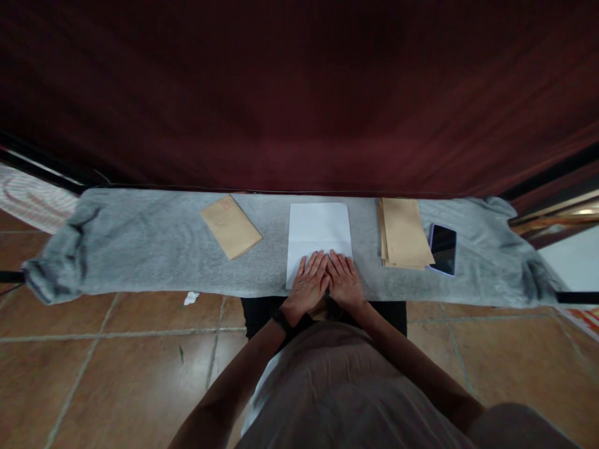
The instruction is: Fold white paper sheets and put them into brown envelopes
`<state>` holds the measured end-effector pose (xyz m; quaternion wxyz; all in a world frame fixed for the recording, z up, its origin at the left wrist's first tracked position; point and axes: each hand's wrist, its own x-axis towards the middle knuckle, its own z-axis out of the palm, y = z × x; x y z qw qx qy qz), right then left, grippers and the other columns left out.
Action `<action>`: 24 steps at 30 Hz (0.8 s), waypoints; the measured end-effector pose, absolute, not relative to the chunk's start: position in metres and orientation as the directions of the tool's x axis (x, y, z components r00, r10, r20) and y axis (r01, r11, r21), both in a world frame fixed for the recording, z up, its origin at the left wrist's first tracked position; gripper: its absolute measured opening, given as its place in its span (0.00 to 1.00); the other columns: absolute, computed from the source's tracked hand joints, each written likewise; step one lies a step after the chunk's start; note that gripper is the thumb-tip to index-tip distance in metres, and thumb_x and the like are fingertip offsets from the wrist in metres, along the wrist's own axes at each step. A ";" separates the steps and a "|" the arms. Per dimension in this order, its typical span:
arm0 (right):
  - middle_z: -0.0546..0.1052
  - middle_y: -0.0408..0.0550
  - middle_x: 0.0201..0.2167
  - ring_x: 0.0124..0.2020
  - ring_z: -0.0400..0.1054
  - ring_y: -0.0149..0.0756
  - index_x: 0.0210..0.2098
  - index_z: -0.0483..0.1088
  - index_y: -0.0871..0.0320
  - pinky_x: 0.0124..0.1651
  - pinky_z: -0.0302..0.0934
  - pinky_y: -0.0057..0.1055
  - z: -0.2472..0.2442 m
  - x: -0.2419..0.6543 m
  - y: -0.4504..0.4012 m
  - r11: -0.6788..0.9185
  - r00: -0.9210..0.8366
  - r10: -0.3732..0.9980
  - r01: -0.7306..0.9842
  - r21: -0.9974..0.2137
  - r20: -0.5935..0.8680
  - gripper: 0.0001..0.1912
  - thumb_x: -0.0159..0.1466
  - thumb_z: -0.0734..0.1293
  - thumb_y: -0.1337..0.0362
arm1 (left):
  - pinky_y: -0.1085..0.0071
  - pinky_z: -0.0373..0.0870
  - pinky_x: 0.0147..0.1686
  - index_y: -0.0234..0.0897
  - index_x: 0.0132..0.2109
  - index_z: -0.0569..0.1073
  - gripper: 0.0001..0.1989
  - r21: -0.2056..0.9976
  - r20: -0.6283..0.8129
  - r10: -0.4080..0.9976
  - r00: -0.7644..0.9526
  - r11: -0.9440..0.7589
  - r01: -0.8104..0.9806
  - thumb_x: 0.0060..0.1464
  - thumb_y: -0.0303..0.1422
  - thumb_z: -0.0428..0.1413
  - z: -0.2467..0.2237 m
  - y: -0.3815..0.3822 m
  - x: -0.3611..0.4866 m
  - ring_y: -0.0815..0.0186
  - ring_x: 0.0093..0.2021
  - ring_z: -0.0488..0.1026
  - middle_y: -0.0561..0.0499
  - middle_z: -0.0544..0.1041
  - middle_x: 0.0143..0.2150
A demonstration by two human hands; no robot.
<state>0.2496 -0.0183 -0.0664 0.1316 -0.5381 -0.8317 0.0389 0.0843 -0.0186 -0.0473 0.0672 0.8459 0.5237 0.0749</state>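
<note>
A white sheet of paper (319, 222) with a faint crease across it lies on the grey cloth in front of me. My left hand (309, 279) rests flat on its lower part, fingers stretched out. Beside it, thumbs close together, my right hand (344, 279) also lies flat on the sheet's lower right part. Both hands are open and hold nothing. To the left of the sheet is a brown envelope (231, 227), lying at a slant. A small pile of brown envelopes (405, 232) lies to its right.
A phone (443, 249) lies at the right, touching the envelope pile. The narrow surface is covered by a wrinkled grey cloth (150, 243). A dark red curtain (299, 112) hangs behind it. White scrap (191, 298) lies on the tiled floor (154, 368).
</note>
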 end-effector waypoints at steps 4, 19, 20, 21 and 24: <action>0.57 0.56 0.72 0.72 0.51 0.48 0.71 0.57 0.60 0.72 0.45 0.51 -0.068 0.253 -0.019 0.409 -0.368 0.905 0.890 -0.202 0.211 0.28 0.73 0.57 0.61 | 0.50 0.44 0.74 0.36 0.74 0.53 0.31 0.170 0.040 0.904 0.425 -0.425 0.889 0.70 0.43 0.43 -0.051 -0.017 0.080 0.57 0.76 0.46 0.44 0.53 0.76; 0.59 0.58 0.71 0.70 0.55 0.55 0.72 0.55 0.61 0.69 0.49 0.55 -0.069 0.314 -0.031 0.410 -0.373 0.898 0.902 -0.137 0.231 0.29 0.75 0.56 0.57 | 0.51 0.44 0.73 0.42 0.72 0.58 0.31 0.152 0.059 0.927 0.371 -0.375 0.914 0.69 0.48 0.46 -0.043 -0.026 0.045 0.56 0.76 0.47 0.45 0.52 0.76; 0.60 0.58 0.71 0.70 0.54 0.55 0.72 0.55 0.61 0.69 0.49 0.55 -0.068 0.316 -0.031 0.398 -0.362 0.904 0.906 -0.140 0.229 0.29 0.75 0.55 0.58 | 0.50 0.44 0.73 0.42 0.72 0.57 0.31 0.152 0.056 0.927 0.371 -0.375 0.914 0.69 0.48 0.46 -0.043 -0.026 0.044 0.56 0.76 0.46 0.44 0.52 0.76; 0.60 0.58 0.71 0.70 0.54 0.56 0.72 0.55 0.61 0.69 0.49 0.55 -0.068 0.317 -0.031 0.384 -0.346 0.910 0.912 -0.146 0.229 0.29 0.75 0.55 0.58 | 0.50 0.44 0.73 0.42 0.72 0.57 0.31 0.152 0.053 0.927 0.370 -0.374 0.915 0.69 0.48 0.46 -0.043 -0.026 0.045 0.56 0.76 0.46 0.44 0.52 0.76; 0.59 0.60 0.71 0.71 0.53 0.55 0.72 0.54 0.63 0.69 0.48 0.56 -0.063 0.310 -0.025 0.353 -0.308 0.922 0.918 -0.182 0.235 0.30 0.75 0.54 0.58 | 0.48 0.44 0.73 0.42 0.73 0.57 0.31 0.150 0.039 0.928 0.370 -0.372 0.916 0.68 0.47 0.47 -0.042 -0.025 0.046 0.55 0.76 0.47 0.43 0.52 0.76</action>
